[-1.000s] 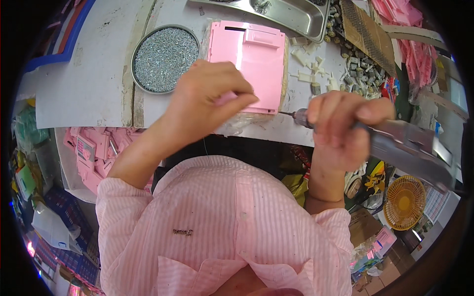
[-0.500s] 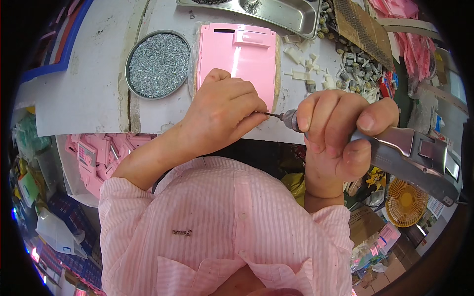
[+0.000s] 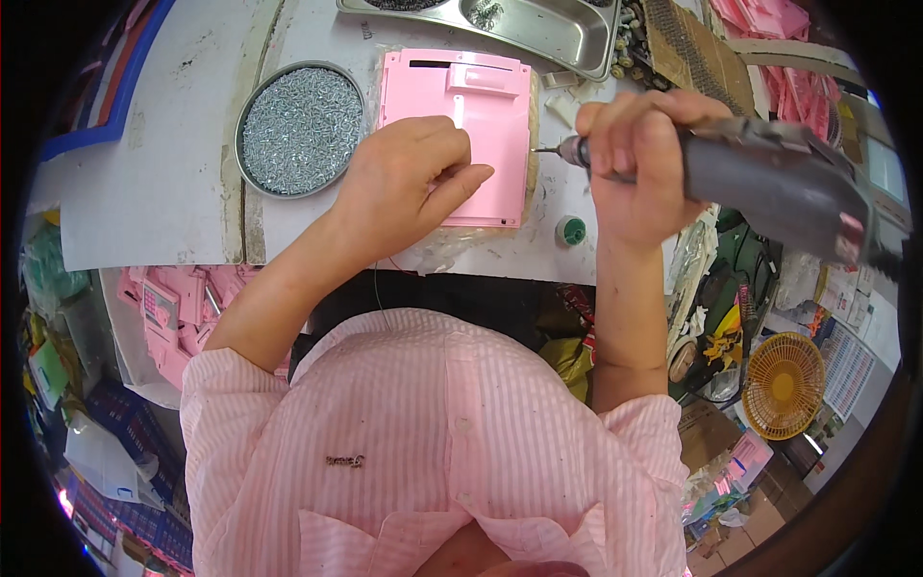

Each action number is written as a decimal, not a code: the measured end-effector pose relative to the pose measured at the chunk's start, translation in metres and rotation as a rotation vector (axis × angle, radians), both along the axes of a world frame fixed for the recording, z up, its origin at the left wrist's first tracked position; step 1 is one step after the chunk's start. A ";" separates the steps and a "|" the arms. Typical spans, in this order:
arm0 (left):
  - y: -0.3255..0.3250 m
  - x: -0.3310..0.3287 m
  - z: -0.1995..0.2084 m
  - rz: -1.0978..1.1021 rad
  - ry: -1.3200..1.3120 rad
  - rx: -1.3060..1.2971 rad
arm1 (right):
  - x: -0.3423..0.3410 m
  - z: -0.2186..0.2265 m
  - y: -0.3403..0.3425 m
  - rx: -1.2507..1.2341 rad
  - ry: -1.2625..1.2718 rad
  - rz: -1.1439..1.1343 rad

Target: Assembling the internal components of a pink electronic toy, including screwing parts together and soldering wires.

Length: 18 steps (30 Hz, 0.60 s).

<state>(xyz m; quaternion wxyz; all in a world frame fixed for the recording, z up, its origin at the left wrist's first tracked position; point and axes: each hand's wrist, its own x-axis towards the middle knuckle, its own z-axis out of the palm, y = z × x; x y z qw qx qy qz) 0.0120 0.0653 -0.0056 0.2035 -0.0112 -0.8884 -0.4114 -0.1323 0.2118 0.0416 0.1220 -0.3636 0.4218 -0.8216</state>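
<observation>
A pink plastic housing panel (image 3: pixel 495 125) lies flat on a padded, plastic-wrapped board on the table. My left hand (image 3: pixel 409 178) rests over its left side, fingers curled and thumb stretched out to the right; whatever is under the fingers is hidden. My right hand (image 3: pixel 639 159) grips a dark electric screwdriver (image 3: pixel 769 183), blurred at its rear. The bit points left, just off the panel's right edge. Small dark spots mark the panel's near right corner. Left of the panel stands a round metal dish (image 3: pixel 240 144) heaped with small silvery screws (image 3: pixel 298 130).
A steel compartment tray (image 3: pixel 553 43) stands behind the panel. A small green-and-white round piece (image 3: pixel 570 230) sits near the table's front edge. Pink parts fill a bin (image 3: pixel 120 327) at lower left. To the right are cardboard (image 3: pixel 683 48) and a yellow fan (image 3: pixel 784 385).
The screwdriver has swung up and left the left hand's fingertips. My left hand has shifted left and slightly up, uncovering the panel's near right corner.
</observation>
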 end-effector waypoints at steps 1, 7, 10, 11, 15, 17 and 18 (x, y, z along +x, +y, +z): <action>-0.002 0.000 0.002 -0.025 -0.036 -0.005 | -0.001 -0.005 -0.004 -0.026 -0.020 -0.025; -0.003 0.002 0.001 -0.034 -0.048 0.102 | -0.001 -0.032 -0.005 0.135 0.094 -0.082; -0.001 0.001 0.006 -0.036 -0.035 0.161 | -0.003 -0.032 -0.006 0.184 0.170 -0.104; 0.000 0.001 0.005 -0.032 -0.006 0.147 | -0.002 -0.028 -0.005 0.175 0.139 -0.087; 0.007 -0.006 -0.002 -0.018 0.121 0.119 | 0.006 0.016 -0.002 0.049 -0.020 0.106; 0.012 -0.005 -0.002 -0.019 0.134 0.144 | 0.011 0.032 -0.002 -0.003 0.004 0.223; 0.014 -0.004 -0.001 -0.017 0.118 0.159 | 0.014 0.033 -0.002 0.003 -0.002 0.241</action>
